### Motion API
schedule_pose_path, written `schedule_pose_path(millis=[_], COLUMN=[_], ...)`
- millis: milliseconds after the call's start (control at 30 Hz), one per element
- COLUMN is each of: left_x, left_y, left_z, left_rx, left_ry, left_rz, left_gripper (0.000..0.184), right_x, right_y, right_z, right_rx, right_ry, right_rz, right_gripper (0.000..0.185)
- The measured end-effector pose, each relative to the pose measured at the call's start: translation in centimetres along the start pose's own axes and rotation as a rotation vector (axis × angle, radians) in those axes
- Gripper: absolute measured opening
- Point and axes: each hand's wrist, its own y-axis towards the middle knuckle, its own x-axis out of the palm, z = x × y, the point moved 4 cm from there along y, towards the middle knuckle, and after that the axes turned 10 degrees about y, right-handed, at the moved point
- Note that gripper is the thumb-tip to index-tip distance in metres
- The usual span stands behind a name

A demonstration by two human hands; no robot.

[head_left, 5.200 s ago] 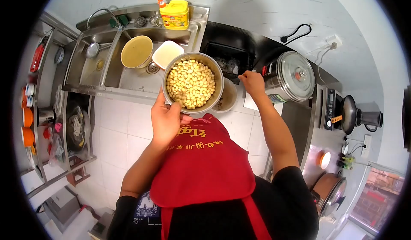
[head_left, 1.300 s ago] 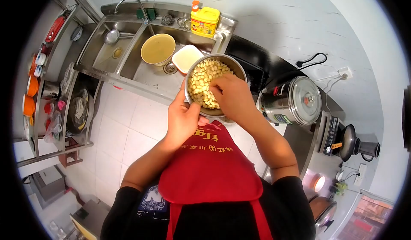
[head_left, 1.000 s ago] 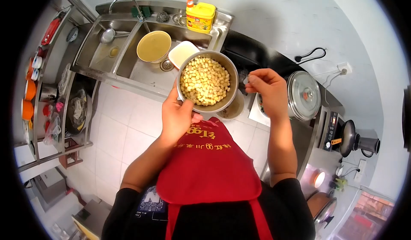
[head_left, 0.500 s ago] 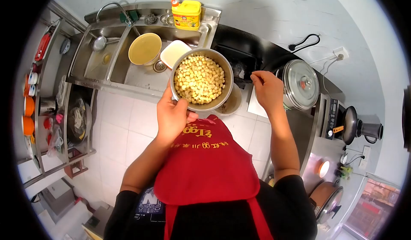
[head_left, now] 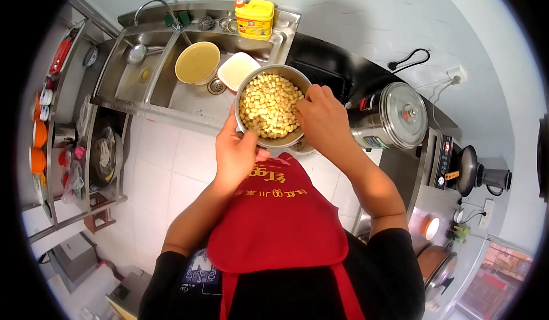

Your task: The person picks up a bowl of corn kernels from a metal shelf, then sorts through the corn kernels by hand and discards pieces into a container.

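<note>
A round steel bowl point(head_left: 290, 74) full of pale yellow beans point(head_left: 267, 106) is in front of the red apron. My left hand point(head_left: 235, 155) is closed on its lower left rim, with the thumb over the edge. My right hand point(head_left: 323, 119) reaches over the right rim, its fingers curled together at the beans. Its fingertips are partly hidden, and I cannot make out what is between them. Below the bowl, part of another container point(head_left: 302, 146) shows, mostly covered.
The double sink point(head_left: 166, 94) holds a yellowish basin point(head_left: 197, 63), a white square dish point(head_left: 238, 71) and a ladle point(head_left: 136, 54). A yellow detergent jug point(head_left: 255, 20) stands behind. To the right are a lidded steel pot point(head_left: 404, 114) and an induction cooker point(head_left: 445, 160). Shelves point(head_left: 86, 148) line the left.
My right hand has moved left, from beside the bowl to the beans at its right rim. My left hand still grips the bowl, which has shifted slightly right in view.
</note>
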Motion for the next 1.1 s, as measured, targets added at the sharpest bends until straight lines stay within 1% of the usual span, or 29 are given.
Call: schedule_pose_path(millis=[67, 133, 167, 233, 267, 333, 367, 433, 533, 567, 633, 767, 833, 867, 933, 967, 1000, 1067, 1100], left_x=[0.1, -0.1, -0.1, -0.1, -0.1, -0.1, -0.1, -0.2, -0.2, -0.2, -0.2, -0.1, -0.1, -0.2, -0.1, -0.2, -0.1, -0.1, -0.1], left_y=[-0.1, -0.2, 0.0, 0.0, 0.0, 0.1, 0.0, 0.0, 0.1, 0.2, 0.2, 0.1, 0.0, 0.1, 0.2, 0.0, -0.1, -0.1, 0.1], left_z=[0.0, -0.3, -0.5, -0.6, -0.6, -0.4, -0.5, -0.5, -0.5, -0.7, -0.7, -0.3, -0.4, -0.7, -0.6, -0.2, 0.1, 0.0, -0.2], left_rx=[0.0, -0.003, -0.01, -0.016, -0.007, 0.005, 0.008, 0.01, 0.006, 0.007, 0.008, 0.017, 0.003, 0.003, 0.003, -0.016, -0.035, -0.044, -0.033], left_ry=[-0.008, -0.02, -0.021, -0.024, -0.029, -0.035, -0.035, -0.035, -0.024, -0.028, -0.03, -0.036, -0.036, -0.027, -0.021, -0.003, 0.016, 0.029, 0.014], left_rz=[0.014, 0.03, 0.021, 0.01, 0.001, -0.007, -0.004, -0.002, -0.008, -0.008, -0.007, -0.013, -0.01, -0.005, -0.007, 0.001, 0.008, 0.01, 0.006], left_gripper=[0.055, 0.055, 0.056, 0.056, 0.057, 0.057, 0.057, 0.058, 0.058, 0.058, 0.058, 0.058, 0.058, 0.058, 0.058, 0.058, 0.058, 0.059, 0.059], right_x=[-0.2, -0.8, -0.9, -0.6, -0.5, -0.6, -0.6, -0.3, 1.4, 1.6, 1.8, 1.2, -1.0, -1.6, -2.7, -2.8, -3.0, -1.9, -1.4], right_y=[-0.1, -0.5, -0.5, -0.4, -0.5, -0.2, -0.2, -0.1, -0.2, -0.1, 0.1, 0.2, -0.1, -0.7, -2.1, -2.9, -3.7, -5.6, -6.0], right_z=[0.1, -0.1, -0.4, -0.4, -0.6, -1.5, -1.7, -2.3, -1.9, -1.9, -2.4, -2.4, -1.7, -1.2, 1.5, 3.0, 4.4, 8.3, 9.5], right_rx=[-0.016, 0.002, -0.003, 0.077, 0.077, -0.013, -0.013, -0.035, -0.084, -0.084, -0.116, -0.09, -0.03, -0.03, 0.333, 0.388, 0.435, 0.626, 0.631], right_ry=[0.006, 0.251, 0.252, 0.279, 0.277, 0.435, 0.434, 0.376, 0.293, 0.293, 0.195, 0.23, 0.523, 0.524, 0.839, 0.904, 0.893, 0.878, 0.88], right_rz=[-0.002, 0.082, 0.075, -0.022, -0.022, 0.089, 0.089, -0.067, -0.12, -0.118, -0.121, -0.083, 0.071, 0.071, 0.142, 0.205, 0.238, 0.212, 0.215], right_gripper=[0.01, 0.009, 0.009, 0.006, 0.006, 0.004, 0.004, 0.002, 0.007, 0.007, 0.008, 0.008, 0.007, 0.007, 0.011, 0.012, 0.009, 0.012, 0.012])
